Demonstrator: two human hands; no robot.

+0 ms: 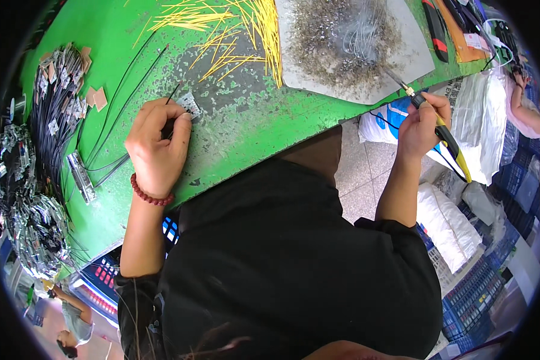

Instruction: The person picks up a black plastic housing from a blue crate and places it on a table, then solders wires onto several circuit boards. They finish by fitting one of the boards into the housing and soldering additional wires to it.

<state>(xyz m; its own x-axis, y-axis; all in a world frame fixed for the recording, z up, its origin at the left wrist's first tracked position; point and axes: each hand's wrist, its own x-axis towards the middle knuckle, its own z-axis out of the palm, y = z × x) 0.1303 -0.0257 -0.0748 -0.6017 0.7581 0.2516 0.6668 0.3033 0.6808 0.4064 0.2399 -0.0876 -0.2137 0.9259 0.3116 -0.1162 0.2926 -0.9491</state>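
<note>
My left hand rests on the worn green tabletop, thumb and fingers pinched around a thin black cable. Just past the fingertips lies a small silvery-grey square piece; whether the hand touches it I cannot tell. My right hand grips a yellow-and-black soldering iron beyond the table's front edge. The iron's metal tip points up and left, over the edge of a stained white sheet. On that sheet lies a loose coil of thin solder wire among dark residue.
Yellow wires are strewn left of the sheet. Bundled black cables with silvery connectors pile up at the left edge, beside a metal connector. A red-and-black tool lies far right. White sacks and blue crates stand rightward.
</note>
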